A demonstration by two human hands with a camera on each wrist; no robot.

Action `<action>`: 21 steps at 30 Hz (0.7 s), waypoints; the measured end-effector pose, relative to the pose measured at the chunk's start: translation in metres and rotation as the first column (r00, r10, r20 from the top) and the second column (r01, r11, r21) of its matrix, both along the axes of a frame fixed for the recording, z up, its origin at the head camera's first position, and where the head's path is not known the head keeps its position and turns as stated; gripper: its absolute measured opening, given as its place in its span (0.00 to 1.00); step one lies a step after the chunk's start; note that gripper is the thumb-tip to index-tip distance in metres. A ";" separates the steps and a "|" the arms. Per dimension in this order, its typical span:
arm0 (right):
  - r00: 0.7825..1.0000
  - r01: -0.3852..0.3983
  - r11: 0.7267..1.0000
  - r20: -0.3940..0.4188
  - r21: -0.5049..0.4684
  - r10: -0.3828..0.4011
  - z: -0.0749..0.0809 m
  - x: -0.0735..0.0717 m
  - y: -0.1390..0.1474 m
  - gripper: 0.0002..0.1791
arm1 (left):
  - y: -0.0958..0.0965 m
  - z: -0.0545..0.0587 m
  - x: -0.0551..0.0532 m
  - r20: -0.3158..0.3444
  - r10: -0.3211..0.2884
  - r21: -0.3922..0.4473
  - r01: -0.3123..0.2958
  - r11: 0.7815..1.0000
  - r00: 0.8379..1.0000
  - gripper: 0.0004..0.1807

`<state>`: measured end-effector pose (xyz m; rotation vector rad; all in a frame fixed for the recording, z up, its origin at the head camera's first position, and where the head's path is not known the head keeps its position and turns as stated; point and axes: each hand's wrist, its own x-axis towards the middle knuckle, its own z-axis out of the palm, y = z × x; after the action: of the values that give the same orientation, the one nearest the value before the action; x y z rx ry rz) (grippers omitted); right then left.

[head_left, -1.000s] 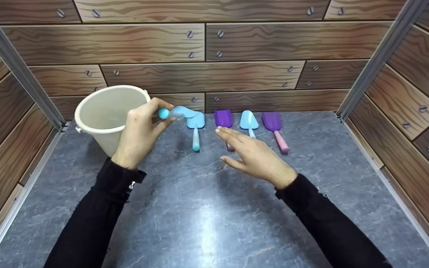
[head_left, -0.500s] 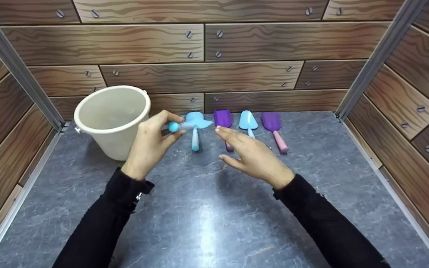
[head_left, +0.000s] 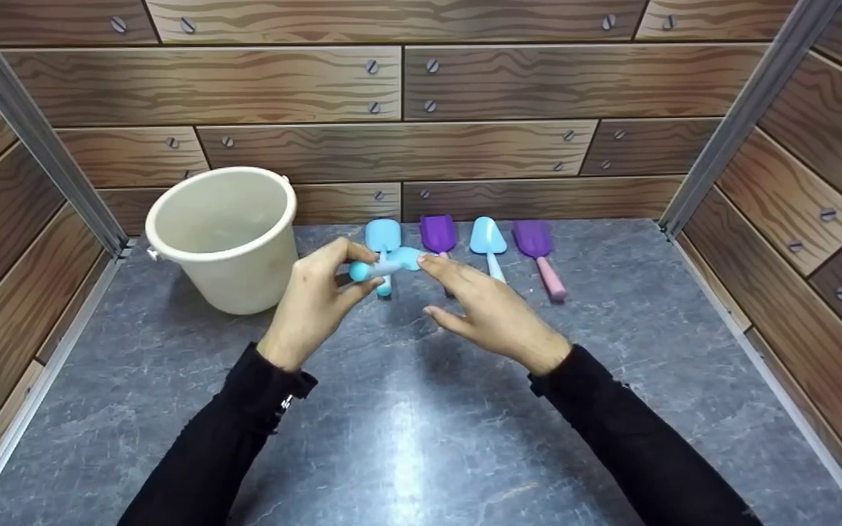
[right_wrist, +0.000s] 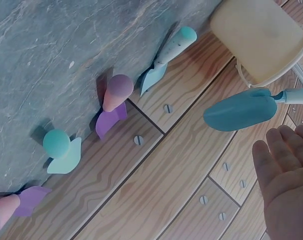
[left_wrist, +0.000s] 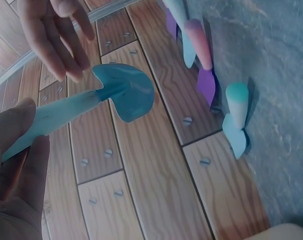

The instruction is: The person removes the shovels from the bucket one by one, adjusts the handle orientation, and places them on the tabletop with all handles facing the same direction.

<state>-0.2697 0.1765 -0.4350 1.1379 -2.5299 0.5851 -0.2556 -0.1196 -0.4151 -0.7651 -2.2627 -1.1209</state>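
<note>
My left hand (head_left: 315,299) pinches the pale handle of a blue toy shovel (left_wrist: 126,92) between thumb and fingers, holding it above the table with the blade pointing right. The right hand (head_left: 490,310) hovers beside that blade, fingers extended and nothing in its grasp; in the head view its fingertips overlap the blade's edge, and the right wrist view shows a small gap. Behind the hands lie a blue shovel (head_left: 383,235), a purple shovel (head_left: 438,232) with its handle mostly hidden, a blue pointed trowel (head_left: 488,235) and a purple shovel with a pink handle (head_left: 534,237).
A cream bucket (head_left: 245,274) stands at the left rear, close to the left hand. Wood-patterned walls (head_left: 494,80) enclose the grey marbled tabletop (head_left: 362,438) at the back and both sides, with metal strips (head_left: 750,109) along the corners.
The left hand has carried the blue shovel from beside the bucket rightward and nearer, swinging its blade toward the right hand. The right hand has barely shifted.
</note>
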 end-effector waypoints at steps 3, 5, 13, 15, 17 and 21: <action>1.000 0.000 1.000 0.008 0.000 0.000 0.000 0.000 -0.002 0.41 | 0.002 -0.004 0.003 0.020 -0.019 0.011 0.019 1.000 1.000 0.14; 1.000 0.000 1.000 0.013 0.003 0.000 0.000 0.001 -0.003 0.40 | 0.004 -0.007 0.004 0.032 -0.037 0.027 0.037 0.999 0.999 0.15; 1.000 -0.025 1.000 0.008 0.002 0.025 -0.004 -0.001 -0.010 0.39 | 0.012 -0.019 0.008 0.014 -0.069 0.025 0.069 0.997 0.997 0.16; 0.999 -0.040 0.999 -0.013 -0.005 0.040 -0.007 -0.001 -0.012 0.38 | 0.014 -0.021 0.010 0.006 -0.076 0.027 0.076 0.997 0.997 0.16; 0.998 -0.059 0.998 -0.031 -0.020 0.058 -0.009 -0.002 -0.014 0.36 | 0.016 -0.023 0.012 0.008 -0.081 0.034 0.081 0.996 0.997 0.16; 0.994 -0.098 0.993 -0.061 -0.061 0.094 -0.014 -0.004 -0.016 0.32 | 0.019 -0.026 0.013 0.027 -0.099 0.045 0.098 0.994 0.995 0.16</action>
<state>-0.2737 0.1600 -0.4492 1.2405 -2.4009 0.6418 -0.2422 -0.1007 -0.4415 -0.8563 -2.2379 -1.2300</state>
